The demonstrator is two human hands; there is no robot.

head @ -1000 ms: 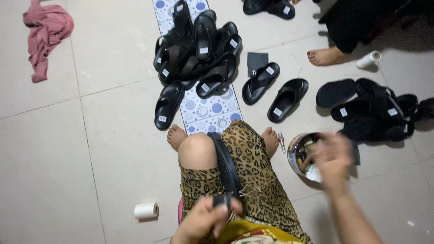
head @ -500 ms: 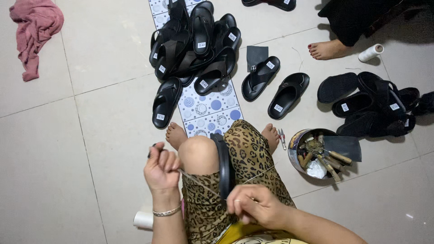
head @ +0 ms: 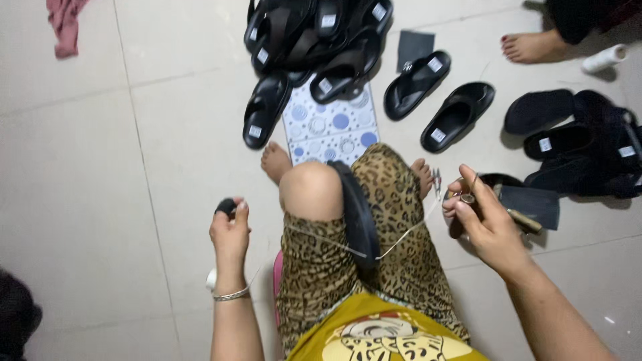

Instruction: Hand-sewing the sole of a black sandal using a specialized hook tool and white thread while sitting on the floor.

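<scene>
While pulled taut across the lap at lower centre, thread [head: 401, 235] running both ways from a black sole [head: 358, 217] clamped between the knees. Left hand [head: 231, 230], lower left, closed around a small black tool [head: 225, 205]. Right hand [head: 485, 220], right of centre, pinching the thread end. Behind it, bowl [head: 498, 179]; sandals [head: 314, 33] piled at top.

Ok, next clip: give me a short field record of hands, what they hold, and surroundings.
left hand: raised, pinching a small dark object, thread end
right hand: pulling thread taut
work piece: black sandal sole wedged between knees
surroundings: pile of black sandals, patterned mat, pink cloth, another person's foot
</scene>
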